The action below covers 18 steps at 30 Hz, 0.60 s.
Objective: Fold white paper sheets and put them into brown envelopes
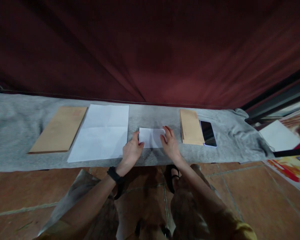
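A small white folded paper [151, 138] lies on the grey cloth in front of me, its long side running left to right. At its left edge is my left hand [133, 148], thumb and index finger gripping the end. My right hand [171, 142] has the opposite end, with the thumb over the paper and the fingers along its right edge. Just left of my left hand lies a stack of large white paper sheets [106, 133], creased across the middle. To the right of my right hand is a pile of small brown envelopes [191, 127].
A large brown envelope [58, 130] lies at the far left of the grey cloth [230, 133]. Beside the small envelopes lies a phone [208, 134] with a dark screen. A dark red curtain [150, 50] hangs behind. A white sheet [280, 135] and printed packaging [295, 170] are at right.
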{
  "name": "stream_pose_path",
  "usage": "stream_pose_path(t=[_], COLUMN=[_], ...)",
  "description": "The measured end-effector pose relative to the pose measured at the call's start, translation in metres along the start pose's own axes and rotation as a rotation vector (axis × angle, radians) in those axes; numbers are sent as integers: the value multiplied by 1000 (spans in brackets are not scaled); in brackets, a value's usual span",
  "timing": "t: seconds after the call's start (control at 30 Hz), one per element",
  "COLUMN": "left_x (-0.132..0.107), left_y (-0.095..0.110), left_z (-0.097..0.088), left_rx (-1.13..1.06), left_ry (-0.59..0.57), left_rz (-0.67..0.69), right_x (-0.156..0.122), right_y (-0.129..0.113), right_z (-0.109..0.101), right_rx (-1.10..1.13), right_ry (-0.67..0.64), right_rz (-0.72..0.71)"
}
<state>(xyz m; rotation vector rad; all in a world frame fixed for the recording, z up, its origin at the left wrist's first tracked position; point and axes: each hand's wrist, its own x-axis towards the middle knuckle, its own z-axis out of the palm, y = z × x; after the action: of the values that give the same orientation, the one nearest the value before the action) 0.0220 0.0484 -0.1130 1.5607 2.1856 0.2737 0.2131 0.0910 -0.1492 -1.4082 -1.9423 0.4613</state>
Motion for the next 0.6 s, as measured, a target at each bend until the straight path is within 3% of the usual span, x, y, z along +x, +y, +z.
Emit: stream_pose_path(t=[0.1,0.23,0.33,0.5,0.6], left_x=[-4,-9,-13,-23,-32], left_y=[-1,-3,-3,-1,-4], left_z=[2,1,5,31,44], left_rx=[97,236,268,97,62], left_ry=[14,114,202,195,161], left_rz=[44,205,367,684,733], right_x=[-18,-39,-45,-51,-56], right_y=[-16,-32,-33,-23,-17], right_z=[7,13,15,22,23], right_rx=[49,-112,-233,-348,-381], right_ry=[-160,-330,-354,-359,-361], right_rz=[-131,-266,-307,-382,-440])
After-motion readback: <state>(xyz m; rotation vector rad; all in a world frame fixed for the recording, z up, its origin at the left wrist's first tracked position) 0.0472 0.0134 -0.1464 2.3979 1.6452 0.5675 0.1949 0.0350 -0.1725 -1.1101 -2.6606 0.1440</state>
